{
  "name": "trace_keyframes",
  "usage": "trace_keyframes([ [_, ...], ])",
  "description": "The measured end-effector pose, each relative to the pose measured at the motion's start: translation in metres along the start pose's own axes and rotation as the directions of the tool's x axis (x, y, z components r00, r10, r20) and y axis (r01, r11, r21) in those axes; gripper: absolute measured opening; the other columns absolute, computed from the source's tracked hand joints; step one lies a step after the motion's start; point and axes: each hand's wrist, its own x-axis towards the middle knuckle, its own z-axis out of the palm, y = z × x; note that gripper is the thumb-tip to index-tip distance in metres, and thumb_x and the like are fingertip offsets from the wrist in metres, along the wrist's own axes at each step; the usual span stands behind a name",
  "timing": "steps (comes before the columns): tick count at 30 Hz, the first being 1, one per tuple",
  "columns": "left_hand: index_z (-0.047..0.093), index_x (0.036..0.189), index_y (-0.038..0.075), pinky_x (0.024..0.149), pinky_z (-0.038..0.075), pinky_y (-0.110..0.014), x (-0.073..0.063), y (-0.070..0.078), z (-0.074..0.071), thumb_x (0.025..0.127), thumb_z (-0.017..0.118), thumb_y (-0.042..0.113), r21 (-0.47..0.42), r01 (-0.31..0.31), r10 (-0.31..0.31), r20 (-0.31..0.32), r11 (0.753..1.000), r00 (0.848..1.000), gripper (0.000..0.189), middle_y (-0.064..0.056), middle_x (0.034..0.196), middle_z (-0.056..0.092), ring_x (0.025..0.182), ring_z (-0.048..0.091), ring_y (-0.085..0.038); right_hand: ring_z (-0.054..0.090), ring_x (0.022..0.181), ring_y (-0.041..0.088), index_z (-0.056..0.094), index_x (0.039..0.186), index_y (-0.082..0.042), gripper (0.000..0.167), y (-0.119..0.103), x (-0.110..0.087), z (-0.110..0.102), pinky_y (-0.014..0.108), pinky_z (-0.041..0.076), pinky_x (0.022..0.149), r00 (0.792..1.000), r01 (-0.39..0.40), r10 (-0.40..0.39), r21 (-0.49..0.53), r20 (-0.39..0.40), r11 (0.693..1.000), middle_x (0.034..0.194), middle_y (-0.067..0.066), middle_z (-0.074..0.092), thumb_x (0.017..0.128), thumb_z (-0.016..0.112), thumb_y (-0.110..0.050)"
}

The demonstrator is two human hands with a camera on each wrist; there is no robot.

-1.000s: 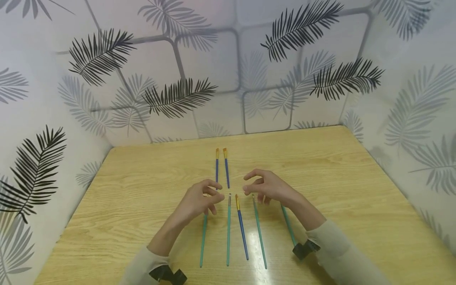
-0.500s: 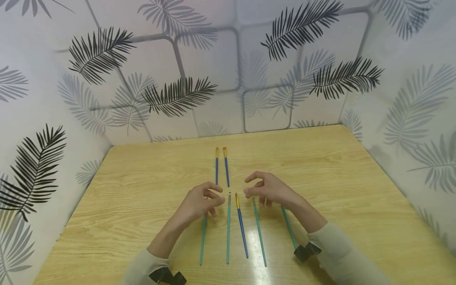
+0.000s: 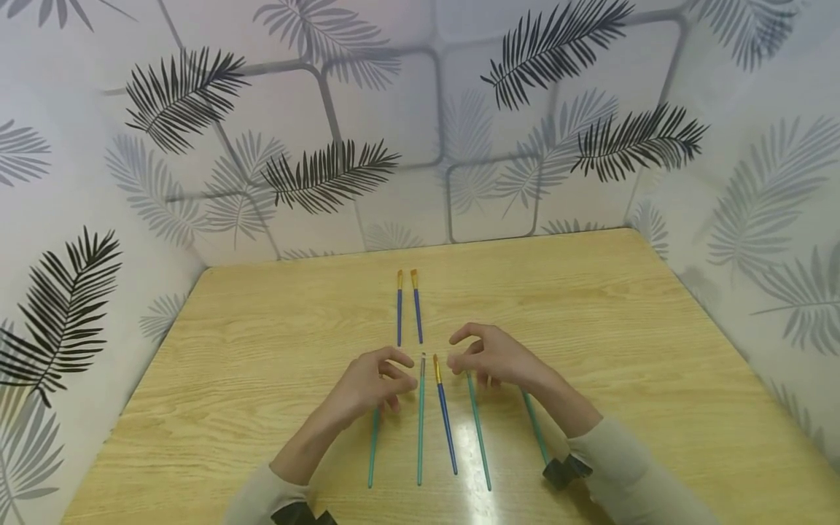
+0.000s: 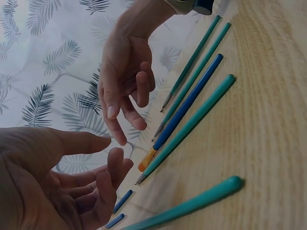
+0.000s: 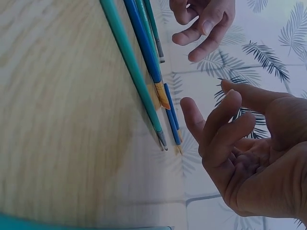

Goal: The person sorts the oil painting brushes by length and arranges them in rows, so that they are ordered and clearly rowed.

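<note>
My left hand [image 3: 372, 381] hovers with loosely bent fingers over the leftmost green paintbrush [image 3: 374, 448], hiding its tip. Just right of the thumb lies another green paintbrush [image 3: 421, 430]. Beside that is a blue paintbrush [image 3: 448, 426] with a gold ferrule. My right hand [image 3: 499, 357], also holding nothing, hangs over the tip of a third green paintbrush [image 3: 480, 437]. Under the right wrist lies one more green paintbrush [image 3: 535, 426], partly covered by hand and sleeve. Both wrist views show the bent fingers with bare space between thumb and fingertips.
Two blue paintbrushes, a left one [image 3: 399, 313] and a right one [image 3: 418, 313], lie farther back, bristles toward the wall. The wooden table [image 3: 262, 313] meets a leaf-patterned wall [image 3: 407, 204] at its far edge. Dark camera mounts sit on both wrists.
Both hands have drifted slightly toward the near side of the table, their fingers still loosely bent. The paintbrushes keep their places on the table.
</note>
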Motion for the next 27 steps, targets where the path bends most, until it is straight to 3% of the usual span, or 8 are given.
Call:
trace_keyframes([
  [11, 0.062, 0.121, 0.003, 0.054, 0.053, -0.03, 0.001, -0.004, 0.009, 0.088, 0.075, 0.019, 0.012, 0.054, -0.055, 0.03, 0.998, 0.998, 0.039, -0.009, 0.094, 0.074, 0.057, 0.068, -0.019, 0.054, 0.046, 0.016, 0.054, 0.129, -0.004, 0.046, 0.002, -0.003, 0.008, 0.022, 0.035, 0.041, 1.0, -0.011, 0.012, -0.01, 0.022, 1.0, 0.093, 0.014, 0.075, 0.093, 0.071, -0.027],
  [27, 0.063, 0.117, -0.001, 0.06, 0.054, -0.028, 0.002, -0.006, 0.016, 0.086, 0.077, 0.02, 0.181, 0.02, -0.023, 0.015, 0.983, 1.0, 0.04, -0.005, 0.086, 0.073, 0.054, 0.068, -0.017, 0.057, 0.04, 0.013, 0.055, 0.123, 0.002, 0.044, 0.004, -0.009, 0.02, 0.018, 0.032, 0.038, 0.996, 0.004, 0.0, -0.054, 0.086, 0.999, 0.084, 0.011, 0.076, 0.092, 0.072, -0.024],
])
